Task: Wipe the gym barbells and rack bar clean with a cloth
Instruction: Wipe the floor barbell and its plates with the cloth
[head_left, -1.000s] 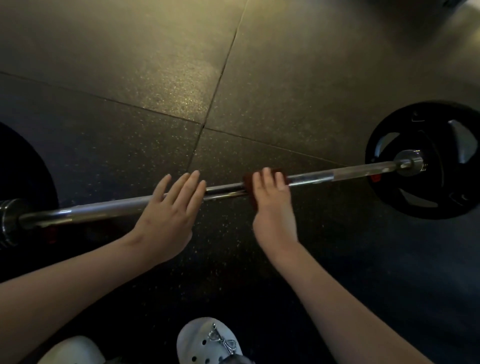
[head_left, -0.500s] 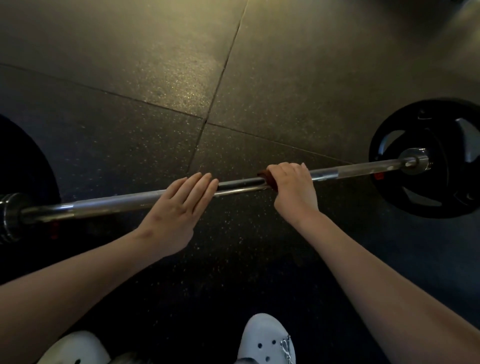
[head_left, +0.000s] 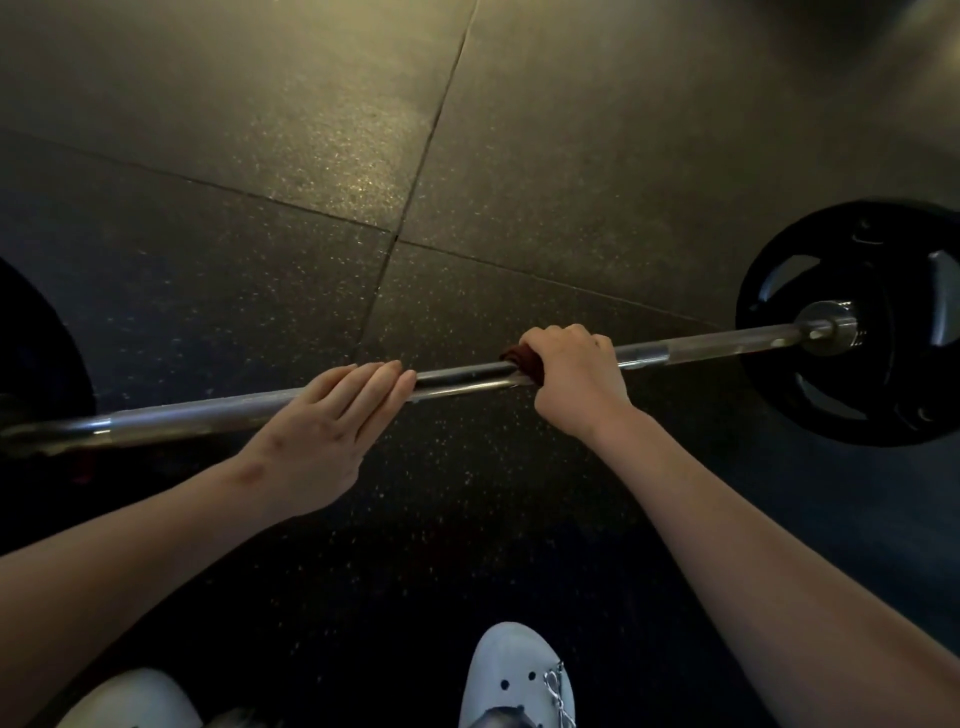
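The right hand (head_left: 576, 379) grips a dark red cloth (head_left: 522, 361) round the barbell (head_left: 467, 378) on the floor, the left hand (head_left: 322, 441) rests flat alongside, fingers straight, and the length beyond the right hand probably awaits wiping.

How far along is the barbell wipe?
Mid-job. Nothing is visibly finished. The right hand grips a red cloth round the barbell shaft near its middle; the left hand rests flat on it. The stretch toward the right plate remains to wipe; no rack bar shows.
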